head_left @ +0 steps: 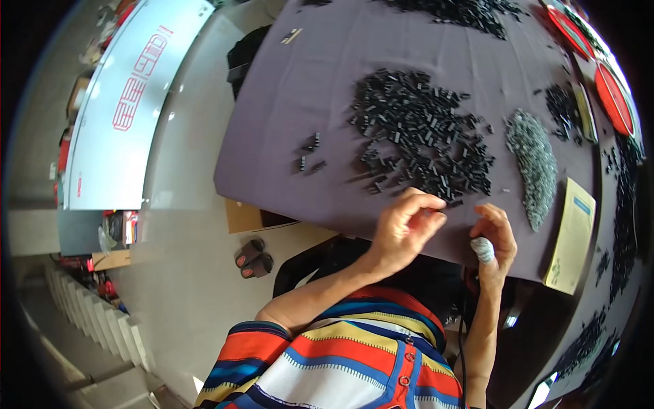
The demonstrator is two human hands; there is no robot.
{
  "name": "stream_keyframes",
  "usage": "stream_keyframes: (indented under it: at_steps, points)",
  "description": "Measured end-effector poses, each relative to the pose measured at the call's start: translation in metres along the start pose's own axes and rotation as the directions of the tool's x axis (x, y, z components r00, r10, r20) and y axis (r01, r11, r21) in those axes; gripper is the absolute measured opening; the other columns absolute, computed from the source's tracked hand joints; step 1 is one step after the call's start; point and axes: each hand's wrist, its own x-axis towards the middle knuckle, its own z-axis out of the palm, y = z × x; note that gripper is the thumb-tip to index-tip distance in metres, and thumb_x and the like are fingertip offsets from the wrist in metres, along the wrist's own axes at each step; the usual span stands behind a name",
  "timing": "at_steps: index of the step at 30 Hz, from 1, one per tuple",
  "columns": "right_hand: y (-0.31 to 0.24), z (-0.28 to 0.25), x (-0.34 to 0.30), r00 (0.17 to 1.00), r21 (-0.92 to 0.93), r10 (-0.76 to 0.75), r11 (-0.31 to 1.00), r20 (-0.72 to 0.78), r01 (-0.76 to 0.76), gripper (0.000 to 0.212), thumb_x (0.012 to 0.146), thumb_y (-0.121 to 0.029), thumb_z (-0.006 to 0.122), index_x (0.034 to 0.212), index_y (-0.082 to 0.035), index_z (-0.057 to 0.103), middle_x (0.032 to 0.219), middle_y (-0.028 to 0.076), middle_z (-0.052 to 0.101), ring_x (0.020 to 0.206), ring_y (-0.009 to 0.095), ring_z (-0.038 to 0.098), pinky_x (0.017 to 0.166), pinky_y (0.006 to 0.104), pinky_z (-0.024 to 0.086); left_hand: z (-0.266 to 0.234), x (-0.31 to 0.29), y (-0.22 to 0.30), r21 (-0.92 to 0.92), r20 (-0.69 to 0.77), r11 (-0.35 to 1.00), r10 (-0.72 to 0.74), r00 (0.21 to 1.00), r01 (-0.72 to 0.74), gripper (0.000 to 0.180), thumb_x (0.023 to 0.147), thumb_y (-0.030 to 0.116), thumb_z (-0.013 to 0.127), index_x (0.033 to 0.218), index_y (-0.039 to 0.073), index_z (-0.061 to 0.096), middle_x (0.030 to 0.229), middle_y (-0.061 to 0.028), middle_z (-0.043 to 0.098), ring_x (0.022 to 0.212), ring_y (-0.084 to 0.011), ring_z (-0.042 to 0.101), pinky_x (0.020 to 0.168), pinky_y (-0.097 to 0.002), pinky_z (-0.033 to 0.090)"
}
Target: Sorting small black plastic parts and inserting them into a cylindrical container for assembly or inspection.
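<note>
left hand [411, 225]: over the near edge of the table [272, 129], fingers bent, thumb and forefinger tips close together; cannot tell whether a piece is held between them. right hand [496, 238]: just beyond the same edge, fingers curled, wrapping [482, 249] on the thumb; contents, if any, cannot be told.

nearest stock: a wide heap of small black pieces [422, 129], loose and unordered, its near side next to the left fingertips. toward the left edge, a few dark pieces [303, 163] lie apart from the heap. toward the right edge, a long mound of clear-grey pieces [535, 163]; a yellow packet [572, 235] lies by the near right corner. at the far edge, another black heap [463, 13].

progress, as judged: handling appears under way; no finished assembly can be made out, and the bulk of the black pieces seems left.
</note>
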Motion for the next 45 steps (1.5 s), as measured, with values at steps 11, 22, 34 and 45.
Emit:
stream_keyframes:
  at_steps: [11,22,34,45]
  points:
    - [-0.009,0.006,0.004,1.0,-0.177,-0.025,0.984,0.002,0.025,0.04,0.082,-0.03,0.064,0.105,0.002,0.061,0.104,0.009,0.058,0.071,0.01,0.05,0.066,0.0236,0.042,-0.142,0.024,-0.024,0.849,-0.075,0.5,0.436,0.897,-0.172,0.016,0.074,0.006,0.072,0.087,0.006,0.063,0.093,-0.0061,0.061,0.085,-0.0255,0.055,0.076,-0.0359,0.044]
    - [-0.009,0.006,0.005,0.999,-0.182,-0.018,0.983,0.029,0.023,0.037,0.084,-0.028,0.065,0.104,0.002,0.061,0.101,0.007,0.057,0.07,0.01,0.049,0.064,0.0227,0.041,-0.154,0.029,-0.018,0.854,-0.042,0.507,0.292,0.956,-0.117,0.051,0.072,0.015,0.077,0.117,0.005,0.055,0.126,-0.0119,0.053,0.119,-0.0302,0.047,0.1,-0.0419,0.036]
    - [-0.01,0.002,0.009,0.999,-0.187,-0.034,0.982,0.04,0.041,0.025,0.077,-0.002,0.063,0.102,0.001,0.063,0.099,0.008,0.061,0.071,0.011,0.052,0.064,0.0235,0.043,-0.15,0.06,-0.033,0.922,0.082,0.347,0.261,0.962,-0.173,0.028,0.084,0.014,0.064,0.111,0.005,0.064,0.124,-0.0122,0.057,0.122,-0.0326,0.046,0.103,-0.045,0.033]
    - [-0.018,-0.024,0.014,0.973,-0.578,-0.149,0.816,-0.178,0.02,0.036,0.066,0.016,0.052,0.096,-0.002,0.063,0.093,0.013,0.064,0.084,0.03,0.064,0.074,0.0316,0.051,-0.161,0.05,-0.032,0.887,0.002,0.442,0.286,0.958,-0.134,0.021,0.093,0.0,0.047,0.107,-0.005,0.061,0.117,-0.0158,0.056,0.107,-0.0315,0.055,0.091,-0.0398,0.047]
